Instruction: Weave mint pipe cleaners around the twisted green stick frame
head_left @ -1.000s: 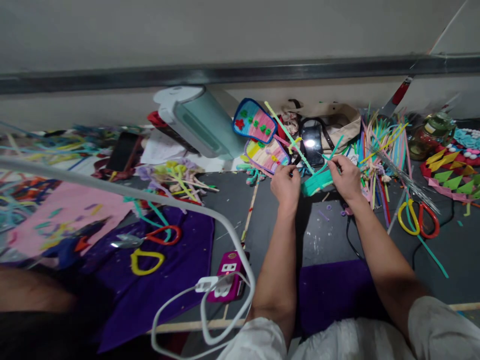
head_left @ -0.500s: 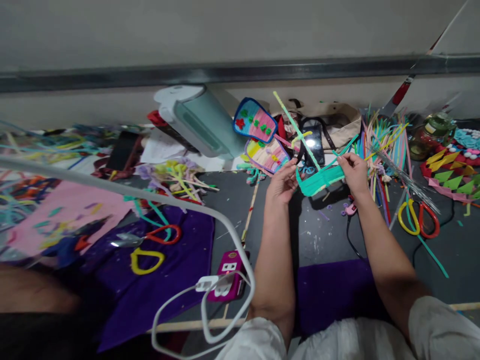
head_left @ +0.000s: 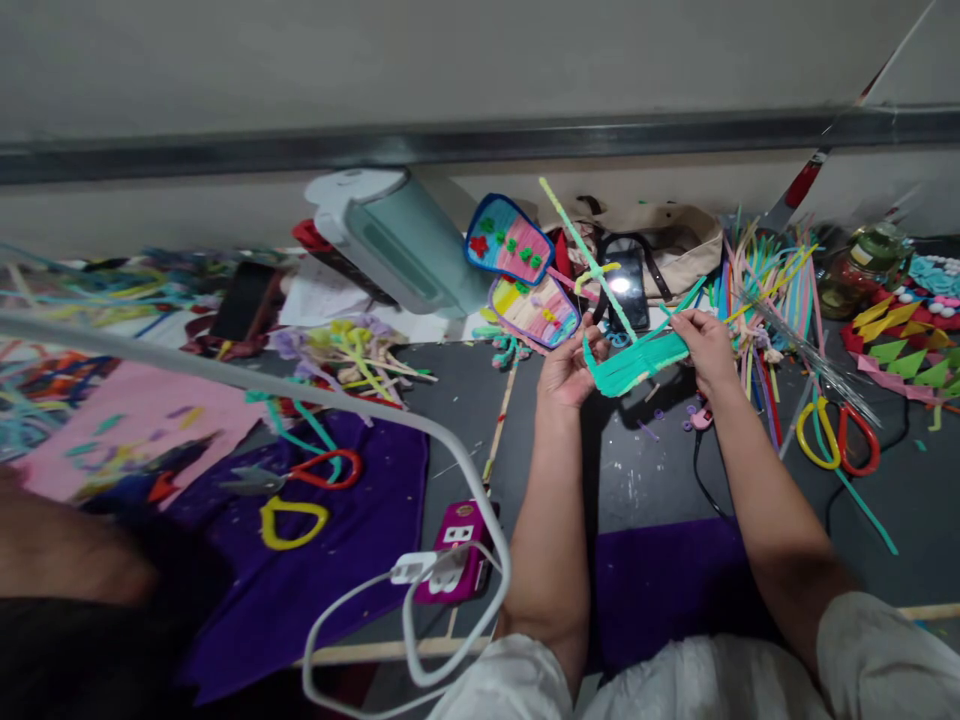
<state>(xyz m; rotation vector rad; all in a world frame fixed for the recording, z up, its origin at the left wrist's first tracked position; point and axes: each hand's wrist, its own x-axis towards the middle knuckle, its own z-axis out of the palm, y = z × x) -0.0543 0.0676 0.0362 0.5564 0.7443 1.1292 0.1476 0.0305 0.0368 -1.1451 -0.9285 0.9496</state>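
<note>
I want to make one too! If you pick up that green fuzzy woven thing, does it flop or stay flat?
Probably it bends a little but keeps its shape: the teal woven piece stays spread out between the left hand and right hand without drooping. It looks light, held only by fingertips. The loose stems poking out stay straight, so they seem springy, not floppy.

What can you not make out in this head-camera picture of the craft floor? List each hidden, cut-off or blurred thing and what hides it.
1. Left hand: its fingertips are hidden behind the teal woven piece.
2. Right hand: the pinch point is too small to tell.
3. Phone: screen glare hides what it shows.
4. Jar: contents too small to tell.
5. White cable: cut off by the bottom edge.
6. Pink sheet: blurred by the lens at the left edge.
</note>
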